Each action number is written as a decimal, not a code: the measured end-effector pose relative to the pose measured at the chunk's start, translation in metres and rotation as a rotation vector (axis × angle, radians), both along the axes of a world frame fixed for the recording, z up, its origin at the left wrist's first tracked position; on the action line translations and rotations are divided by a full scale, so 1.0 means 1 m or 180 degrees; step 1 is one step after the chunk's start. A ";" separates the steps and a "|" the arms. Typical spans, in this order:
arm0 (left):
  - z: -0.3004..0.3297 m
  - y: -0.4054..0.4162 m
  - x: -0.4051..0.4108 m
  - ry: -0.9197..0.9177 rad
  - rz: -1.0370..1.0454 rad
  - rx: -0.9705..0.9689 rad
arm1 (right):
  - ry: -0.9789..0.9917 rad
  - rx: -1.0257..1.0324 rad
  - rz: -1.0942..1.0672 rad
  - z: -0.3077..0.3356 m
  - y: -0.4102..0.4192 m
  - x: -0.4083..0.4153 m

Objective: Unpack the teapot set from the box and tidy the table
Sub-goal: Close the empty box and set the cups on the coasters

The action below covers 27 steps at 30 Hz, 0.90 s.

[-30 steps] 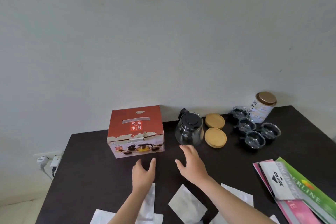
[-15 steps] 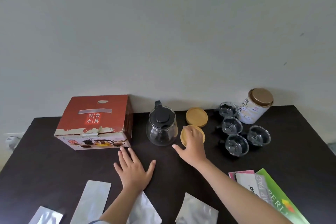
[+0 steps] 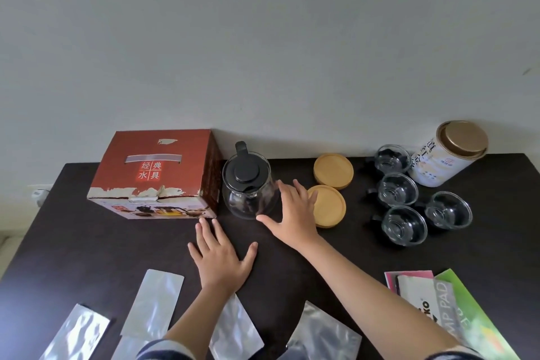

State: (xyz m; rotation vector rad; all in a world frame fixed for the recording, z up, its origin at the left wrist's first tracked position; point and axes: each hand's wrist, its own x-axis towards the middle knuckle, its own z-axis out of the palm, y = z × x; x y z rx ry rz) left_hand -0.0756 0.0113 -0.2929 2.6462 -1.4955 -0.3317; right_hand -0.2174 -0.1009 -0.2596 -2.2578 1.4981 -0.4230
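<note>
Reaching beside the teapot [image 3: 248,184], the right hand [image 3: 293,213] is spread, grasping nothing; a careless nudge could tip it. Left hand [image 3: 220,257] lies flat.

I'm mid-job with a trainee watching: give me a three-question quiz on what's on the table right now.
1. Multiple choice: the clear glass teapot with the black lid stands directly beside which item? A) gold-lidded white tin B) red cardboard box C) green booklet
2. True or false: the left hand is gripping a silver foil pouch.
3. How many small clear glass cups stand on the dark table?

Key
1. B: the red cardboard box stands right of the table's left end, with the teapot next to it.
2. False: it lies flat and open on the table; the right hand reaches beside the teapot.
3. Four.
</note>
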 end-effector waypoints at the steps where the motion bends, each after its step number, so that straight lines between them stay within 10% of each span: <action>1: 0.000 0.000 0.000 -0.0003 -0.0002 -0.0011 | 0.0090 -0.0016 0.0046 0.002 -0.002 0.000; 13: -0.001 0.000 0.002 0.0023 -0.0013 -0.0115 | 0.0581 0.0751 -0.1406 0.017 -0.004 -0.047; 27: 0.000 0.001 0.003 0.0055 -0.0007 -0.0153 | 0.0199 0.0858 -0.0871 0.021 0.019 -0.034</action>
